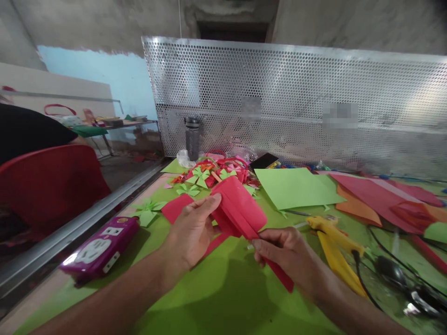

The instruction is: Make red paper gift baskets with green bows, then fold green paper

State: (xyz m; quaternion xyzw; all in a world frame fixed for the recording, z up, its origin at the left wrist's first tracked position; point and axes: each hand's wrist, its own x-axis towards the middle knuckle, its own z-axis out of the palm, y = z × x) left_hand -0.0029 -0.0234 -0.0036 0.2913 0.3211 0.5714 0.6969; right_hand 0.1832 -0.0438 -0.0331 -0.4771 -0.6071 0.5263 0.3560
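Observation:
My left hand pinches a folded piece of red paper by its left side, thumb on top. The paper is bent into a loop and held above the green tabletop. My right hand is closed on a narrow red paper strip at the loop's lower right edge. The strip's free end points down toward me. Whether strip and loop are joined is hard to see. Another red paper piece lies beyond my left hand. Part of a red strip shows beneath the loop.
A purple power strip lies at left, a yellow glue gun with a black cord at right. Green paper flowers, light green sheets and a grey bottle stand or lie farther back. A perforated metal panel closes the far side.

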